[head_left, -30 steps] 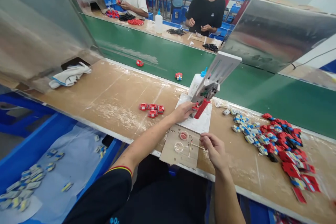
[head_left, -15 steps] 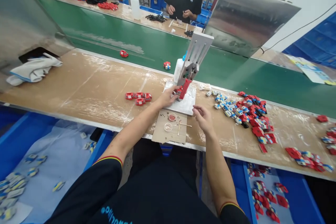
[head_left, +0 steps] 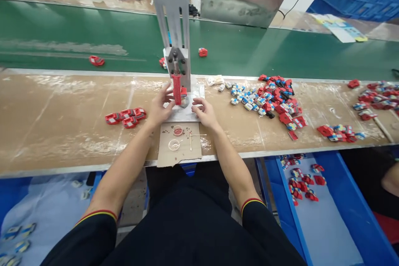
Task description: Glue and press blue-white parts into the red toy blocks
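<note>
A metal press [head_left: 176,29] with a red handle [head_left: 176,90] stands on a pale base plate [head_left: 187,114]. A small red part [head_left: 183,92] sits at the press, partly behind the handle. My left hand [head_left: 162,104] is just left of the handle with its fingers curved and apart; whether the fingertips touch the handle cannot be made out. To the right of the press, my right hand [head_left: 204,112] hovers over the plate's edge, fingers loosely bent and apart, holding nothing visible. Cardboard [head_left: 165,153] in front bears two small round dishes and cotton swabs.
Several red car-like pieces [head_left: 126,115] lie left on the bench. A pile of red, blue and white pieces [head_left: 264,99] lies right. Behind runs a green belt [head_left: 124,45] with a few red pieces. Blue bins [head_left: 352,199] stand below; a person works across the belt.
The view has swung right and closer. My left hand has come off the red part to beside the handle. My right hand has moved in nearer the press.
</note>
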Available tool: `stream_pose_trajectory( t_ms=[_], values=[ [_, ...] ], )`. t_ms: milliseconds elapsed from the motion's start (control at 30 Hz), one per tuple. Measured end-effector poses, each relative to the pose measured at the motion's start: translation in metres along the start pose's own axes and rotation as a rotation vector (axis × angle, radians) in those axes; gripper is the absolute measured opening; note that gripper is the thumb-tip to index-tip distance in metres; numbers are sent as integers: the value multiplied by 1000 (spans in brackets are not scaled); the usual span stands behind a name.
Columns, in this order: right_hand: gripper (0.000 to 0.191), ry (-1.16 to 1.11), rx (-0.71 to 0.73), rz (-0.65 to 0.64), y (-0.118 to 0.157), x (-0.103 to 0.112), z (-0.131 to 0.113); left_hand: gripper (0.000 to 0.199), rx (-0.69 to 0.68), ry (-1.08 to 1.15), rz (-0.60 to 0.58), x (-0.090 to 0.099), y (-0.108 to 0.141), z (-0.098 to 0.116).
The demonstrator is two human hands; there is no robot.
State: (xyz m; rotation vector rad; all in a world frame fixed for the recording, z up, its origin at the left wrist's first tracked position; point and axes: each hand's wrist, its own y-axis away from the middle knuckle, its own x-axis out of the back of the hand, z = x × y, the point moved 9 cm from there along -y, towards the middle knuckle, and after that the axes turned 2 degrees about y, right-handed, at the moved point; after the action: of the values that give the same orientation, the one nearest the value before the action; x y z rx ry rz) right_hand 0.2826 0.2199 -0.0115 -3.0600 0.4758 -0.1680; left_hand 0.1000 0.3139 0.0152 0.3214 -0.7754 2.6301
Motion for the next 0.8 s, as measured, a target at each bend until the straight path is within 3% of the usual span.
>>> stream_pose_trajectory(
  t_ms=[100,200,300,400,500,633,700,800],
  values=[
    [52,-24,11,46,10,15,-2,73,2,-71,99,45,15,2],
    [49,-36,25,104,25,33,-9,46,89,-263,228,120,18,-5],
    [42,-40,34,160,39,45,-18,23,190,-433,327,192,-3,-17],
    [36,-43,56,203,47,52,-23,19,324,-593,302,235,-44,-42],
    [35,-38,82,236,50,56,-22,36,444,-719,258,252,-89,-78],
    [34,31,56,263,54,61,-10,59,527,-779,223,251,-134,-121],
    [34,56,40,255,55,61,-6,61,548,-783,193,246,-147,-137],
    [34,86,33,247,55,60,-8,46,556,-771,138,237,-157,-152]
  ],
)
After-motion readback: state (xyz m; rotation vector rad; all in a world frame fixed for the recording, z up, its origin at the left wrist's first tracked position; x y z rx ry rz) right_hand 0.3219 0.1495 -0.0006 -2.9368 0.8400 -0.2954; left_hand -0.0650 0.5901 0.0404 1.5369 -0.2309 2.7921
